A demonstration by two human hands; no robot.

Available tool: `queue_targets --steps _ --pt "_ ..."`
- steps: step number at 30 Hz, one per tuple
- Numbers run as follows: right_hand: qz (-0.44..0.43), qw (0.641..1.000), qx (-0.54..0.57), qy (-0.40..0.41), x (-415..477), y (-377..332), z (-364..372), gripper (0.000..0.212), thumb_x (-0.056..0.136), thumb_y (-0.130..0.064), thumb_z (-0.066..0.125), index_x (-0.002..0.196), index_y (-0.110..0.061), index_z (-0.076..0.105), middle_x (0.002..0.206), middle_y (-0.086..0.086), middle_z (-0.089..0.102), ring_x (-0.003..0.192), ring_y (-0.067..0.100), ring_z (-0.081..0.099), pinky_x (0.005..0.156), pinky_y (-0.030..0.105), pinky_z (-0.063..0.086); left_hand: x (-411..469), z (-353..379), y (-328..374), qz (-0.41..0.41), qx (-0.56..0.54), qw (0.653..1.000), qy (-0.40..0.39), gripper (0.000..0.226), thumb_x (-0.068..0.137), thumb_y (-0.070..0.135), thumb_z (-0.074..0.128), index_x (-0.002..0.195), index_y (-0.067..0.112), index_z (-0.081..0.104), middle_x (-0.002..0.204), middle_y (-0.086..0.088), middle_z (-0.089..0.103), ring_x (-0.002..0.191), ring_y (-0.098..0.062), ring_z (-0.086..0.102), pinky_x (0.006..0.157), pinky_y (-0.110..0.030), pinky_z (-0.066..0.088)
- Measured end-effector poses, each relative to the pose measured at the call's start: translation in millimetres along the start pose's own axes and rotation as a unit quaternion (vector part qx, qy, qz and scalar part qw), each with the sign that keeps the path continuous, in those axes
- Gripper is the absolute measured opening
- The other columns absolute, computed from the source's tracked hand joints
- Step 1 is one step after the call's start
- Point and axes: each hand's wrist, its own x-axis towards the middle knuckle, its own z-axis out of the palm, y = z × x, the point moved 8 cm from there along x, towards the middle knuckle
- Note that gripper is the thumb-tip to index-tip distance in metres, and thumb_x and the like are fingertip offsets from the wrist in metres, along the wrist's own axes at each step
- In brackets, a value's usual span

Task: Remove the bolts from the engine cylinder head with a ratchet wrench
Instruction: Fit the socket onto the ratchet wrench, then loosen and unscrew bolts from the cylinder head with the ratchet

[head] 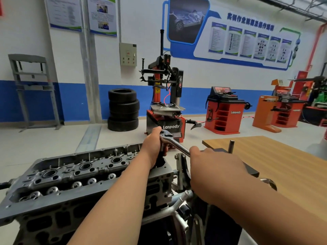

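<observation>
- The left grip [155, 147] is wrapped round the head end of the ratchet wrench [177, 144], with the thumb lying up over the ratchet head and the fingers curled round the dark socket stem beneath it.
- The right grip [214, 167] is closed round the far end of the wrench handle. The bare chrome shaft runs between the two grips, sloping up toward the left one.
- The cylinder head [70, 175] lies below and to the left of the left grip. The socket stem goes down into its near right end, just under that grip.
- The bolt under the socket is hidden by the hand.
- A wooden bench [286, 161] lies beyond and to the right of the right grip, with an upright steel pin [231, 146] on a dark block just past the knuckles.
- Well beyond the left grip, on the pale floor [44, 142], stand a tyre changer [165, 96], a stack of tyres [123, 108] and a red wheel balancer [223, 112].
- The back wall is white over a blue band and carries poster boards [247, 38].
</observation>
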Motion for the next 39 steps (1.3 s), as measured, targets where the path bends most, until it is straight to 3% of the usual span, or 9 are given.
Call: queue_targets --steps 7,11,15,18,22,27,32,35,39 --pt "0.036 0.997 -0.018 0.062 11 8 -3 0.025 0.086 -0.009 0.05 0.109 -0.017 0.049 0.069 -0.002 0.037 0.058 0.016 0.04 0.045 0.029 0.027 -4 2 -3 -0.028 -0.017 0.999 -0.023 0.049 0.094 0.047 0.034 0.074 0.009 0.057 0.052 -0.004 0.052 0.045 -0.015 0.045 0.046 -0.025 0.035" --pt "0.03 0.993 -0.024 0.11 25 24 -3 0.012 0.085 -0.015 0.053 0.084 -0.021 0.044 0.065 -0.003 0.039 0.051 0.015 0.036 0.042 0.027 0.026 -6 5 1 -0.007 -0.019 1.0 -0.019 0.054 0.095 0.047 0.031 0.059 0.013 0.053 0.05 -0.004 0.045 0.042 -0.015 0.037 0.046 -0.027 0.029" --pt "-0.012 0.979 -0.071 0.189 58 62 11 0.007 0.093 -0.019 0.046 0.092 -0.019 0.052 0.063 -0.006 0.042 0.051 0.015 0.046 0.044 0.027 0.037 -3 4 -5 0.041 0.007 0.999 -0.015 0.066 0.092 0.045 0.031 0.037 0.02 0.057 0.044 0.003 0.047 0.04 -0.011 0.035 0.044 -0.025 0.027" --pt "0.01 0.975 -0.087 0.205 117 67 9 0.012 0.09 -0.009 0.048 0.095 -0.018 0.055 0.068 -0.003 0.047 0.063 0.021 0.053 0.061 0.033 0.048 5 -2 -8 0.054 -0.02 0.998 -0.001 0.06 0.092 0.045 0.033 0.045 0.02 0.061 0.046 0.003 0.048 0.041 -0.01 0.038 0.043 -0.023 0.029" --pt "0.015 0.982 -0.057 0.178 192 53 14 0.015 0.087 -0.007 0.049 0.089 -0.021 0.052 0.079 -0.001 0.051 0.079 0.021 0.04 0.09 0.043 0.038 6 -5 -9 0.066 0.016 0.998 -0.004 0.044 0.091 0.047 0.039 0.071 0.013 0.059 0.057 0.002 0.051 0.048 -0.009 0.042 0.045 -0.021 0.036" --pt "-0.015 0.979 0.019 0.202 228 36 25 0.026 0.084 -0.002 0.043 0.094 -0.023 0.055 0.093 0.0 0.058 0.084 0.019 0.041 0.082 0.037 0.033 4 -1 -11 0.057 0.049 0.997 -0.033 0.041 0.086 0.056 0.043 0.076 0.017 0.055 0.057 0.004 0.05 0.049 -0.009 0.042 0.048 -0.022 0.038" --pt "-0.032 0.964 -0.036 0.263 198 53 1 0.015 0.091 -0.02 0.047 0.094 -0.025 0.061 0.086 -0.002 0.059 0.089 0.02 0.046 0.08 0.036 0.037 -6 -5 6 0.092 0.048 0.994 0.022 0.045 0.092 0.042 0.036 0.057 0.026 0.059 0.05 0.008 0.046 0.047 -0.008 0.039 0.052 -0.028 0.033" --pt "-0.022 0.949 -0.026 0.312 169 62 -26 0.014 0.089 -0.023 0.049 0.094 -0.024 0.062 0.081 -0.001 0.06 0.084 0.02 0.048 0.072 0.035 0.038 -17 -7 25 0.107 0.024 0.992 0.062 0.037 0.084 0.048 0.038 0.066 0.022 0.059 0.055 0.007 0.051 0.052 -0.009 0.044 0.054 -0.028 0.035" --pt "-0.049 0.964 -0.003 0.261 141 34 -36 0.01 0.088 -0.028 0.051 0.093 -0.023 0.059 0.074 -0.002 0.057 0.069 0.017 0.054 0.058 0.03 0.049 -28 -40 48 0.106 0.023 0.99 0.094 0.042 0.081 0.052 0.038 0.073 0.015 0.055 0.057 0.003 0.051 0.048 -0.009 0.045 0.047 -0.024 0.035"
